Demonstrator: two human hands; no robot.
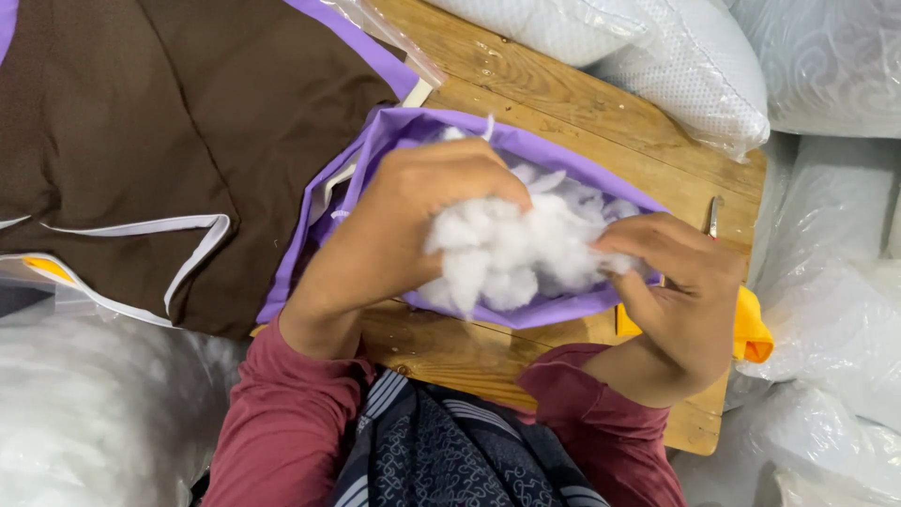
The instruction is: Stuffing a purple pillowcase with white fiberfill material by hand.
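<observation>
White fibre stuffing (507, 249) clump at mouth of purple cushion cover (563, 310) on wooden counter (582, 103), left hand (394, 235) closed on it from above, right hand (671, 282) pinching its edge; some fill already inside, cover open, looking only part-filled.

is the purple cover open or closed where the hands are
Open. The purple cover gapes at its mouth, with white stuffing showing inside, held by the left hand and right hand.
</observation>
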